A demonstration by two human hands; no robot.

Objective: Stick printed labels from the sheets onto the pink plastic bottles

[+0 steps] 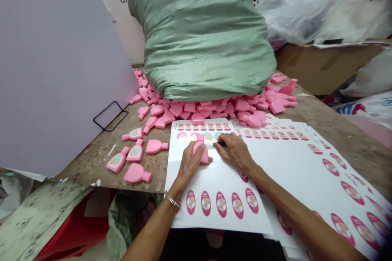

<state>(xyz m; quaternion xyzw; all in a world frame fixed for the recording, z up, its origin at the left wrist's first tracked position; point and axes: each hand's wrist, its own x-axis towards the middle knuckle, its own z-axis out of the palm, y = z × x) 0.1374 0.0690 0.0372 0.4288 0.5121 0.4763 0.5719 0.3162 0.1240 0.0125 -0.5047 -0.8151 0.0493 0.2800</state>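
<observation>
Oval stickers [221,204]: a row along the near edge of the sticker sheet [208,179].
Left hand [192,159]: over the middle of the sheet — closed round a pink bottle [200,154], its neck pointing away.
Right hand [236,150]: over the sheet's right side, pinching a slim black tool [222,144] mostly hidden by the fingers, near the green stickers [208,135].
Loose bottles [134,153]: left of the sheet, three wearing stickers, two plain.
Paper stack [281,163]: right of the sheet.
Bottle pile [176,109]: beyond the sheet's far edge.
Green sack [208,40]: beyond the sheet too — the pile along its base.
</observation>
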